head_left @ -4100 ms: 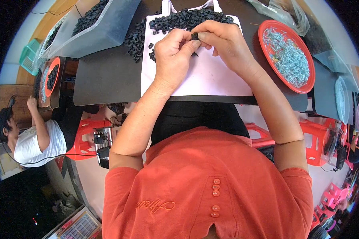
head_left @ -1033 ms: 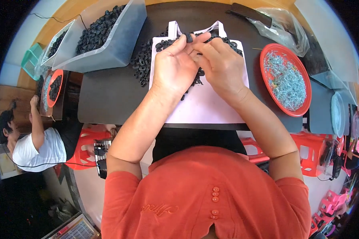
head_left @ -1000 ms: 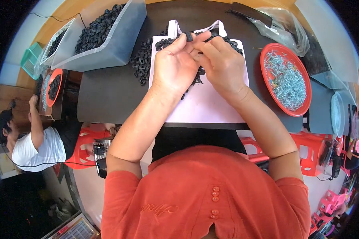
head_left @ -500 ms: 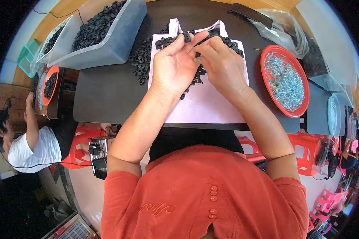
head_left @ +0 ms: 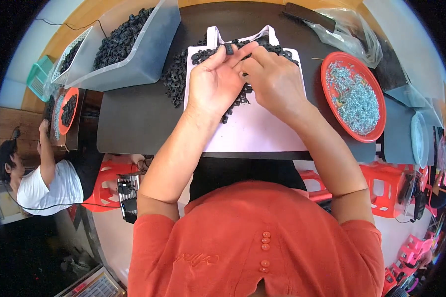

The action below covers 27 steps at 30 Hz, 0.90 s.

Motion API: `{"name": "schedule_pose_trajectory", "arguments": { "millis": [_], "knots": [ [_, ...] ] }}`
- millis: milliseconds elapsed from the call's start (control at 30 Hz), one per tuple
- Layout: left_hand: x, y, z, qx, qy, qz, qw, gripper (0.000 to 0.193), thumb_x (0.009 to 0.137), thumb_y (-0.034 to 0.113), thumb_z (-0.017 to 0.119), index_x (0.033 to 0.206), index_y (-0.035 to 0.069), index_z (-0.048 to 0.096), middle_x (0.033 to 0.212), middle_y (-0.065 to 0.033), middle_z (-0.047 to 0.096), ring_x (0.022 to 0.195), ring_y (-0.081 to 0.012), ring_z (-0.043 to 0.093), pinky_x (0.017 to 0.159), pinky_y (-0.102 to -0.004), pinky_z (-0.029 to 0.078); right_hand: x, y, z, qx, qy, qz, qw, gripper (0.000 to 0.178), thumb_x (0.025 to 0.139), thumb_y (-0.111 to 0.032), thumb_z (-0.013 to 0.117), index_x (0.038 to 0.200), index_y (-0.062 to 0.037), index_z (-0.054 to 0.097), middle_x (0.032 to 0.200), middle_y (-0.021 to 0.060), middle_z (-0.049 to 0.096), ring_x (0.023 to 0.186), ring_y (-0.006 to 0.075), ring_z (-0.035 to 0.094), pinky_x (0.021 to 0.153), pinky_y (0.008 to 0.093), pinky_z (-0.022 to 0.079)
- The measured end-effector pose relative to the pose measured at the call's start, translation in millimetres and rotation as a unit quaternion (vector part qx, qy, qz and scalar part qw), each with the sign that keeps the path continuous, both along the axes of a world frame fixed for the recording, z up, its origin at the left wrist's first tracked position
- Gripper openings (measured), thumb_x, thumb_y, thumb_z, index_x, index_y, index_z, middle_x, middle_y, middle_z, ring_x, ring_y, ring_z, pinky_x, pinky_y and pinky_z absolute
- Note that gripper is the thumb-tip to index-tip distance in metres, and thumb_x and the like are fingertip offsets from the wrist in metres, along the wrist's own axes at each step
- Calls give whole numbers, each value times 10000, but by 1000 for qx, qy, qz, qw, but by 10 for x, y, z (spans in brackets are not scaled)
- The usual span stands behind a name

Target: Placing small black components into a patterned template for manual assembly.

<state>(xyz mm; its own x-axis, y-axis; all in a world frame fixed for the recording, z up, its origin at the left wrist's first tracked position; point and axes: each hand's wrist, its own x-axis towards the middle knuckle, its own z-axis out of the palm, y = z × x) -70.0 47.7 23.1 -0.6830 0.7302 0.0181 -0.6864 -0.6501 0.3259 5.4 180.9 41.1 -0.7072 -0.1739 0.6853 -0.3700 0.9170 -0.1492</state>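
Note:
My left hand (head_left: 214, 84) is turned palm up over a pale pink cloth bag (head_left: 260, 131). Its thumb and forefinger pinch a small black plastic part (head_left: 229, 49), while the other fingers stretch to the right. Beside that palm, my right hand (head_left: 275, 79) has its fingers pressed together close to the left fingers. Anything in that pinch is too small or hidden to make out. Loose black parts (head_left: 174, 84) lie heaped on the upper half of the bag and spill onto the dark table left of it.
Right of the bag stands a red round tray (head_left: 327, 89) with many tiny silvery-blue pieces (head_left: 359, 111). A clear plastic bin (head_left: 156, 54) of black parts is at the far left, a clear bag (head_left: 366, 44) at the far right. Another person (head_left: 49, 183) works at the left.
The view has shifted slightly. My right hand has turned a little, its fingers still near the left palm; my left hand keeps its pinch on the black part.

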Motion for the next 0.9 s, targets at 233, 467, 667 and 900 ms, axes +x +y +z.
{"name": "schedule_pose_trajectory", "arguments": {
  "millis": [233,467,667,900],
  "knots": [
    [4,21,11,-10,11,-4,1000,262,985,219,439,1004,-11,565,1273,-274,534,1179,-349,509,1063,-456,347,34,-67,10,93,60,-18,994,146,656,-81,615,798,-68,581,782,67,539,676,231,572,572,350,455],
    [1,31,3,-35,43,-7,998,256,982,222,454,1011,-3,572,1239,-242,567,1209,-370,495,1077,-467,344,61,-91,1,105,50,-19,993,143,658,-64,603,790,-69,549,779,59,522,672,224,557,578,342,440],
    [29,12,6,-21,8,-9,1000,255,981,221,457,1011,-5,570,1227,-240,573,1213,-371,492,1074,-466,350,83,-123,-1,101,68,-13,992,148,653,-68,609,793,-60,561,805,67,546,682,237,558,572,346,432],
    [0,-13,-43,-53,31,-21,998,273,964,241,493,1020,-2,604,1297,-241,527,1254,-393,456,1073,-510,347,67,-215,-67,54,112,100,987,96,673,-114,593,729,-41,566,766,94,551,690,255,569,588,378,454]
  ]
}}
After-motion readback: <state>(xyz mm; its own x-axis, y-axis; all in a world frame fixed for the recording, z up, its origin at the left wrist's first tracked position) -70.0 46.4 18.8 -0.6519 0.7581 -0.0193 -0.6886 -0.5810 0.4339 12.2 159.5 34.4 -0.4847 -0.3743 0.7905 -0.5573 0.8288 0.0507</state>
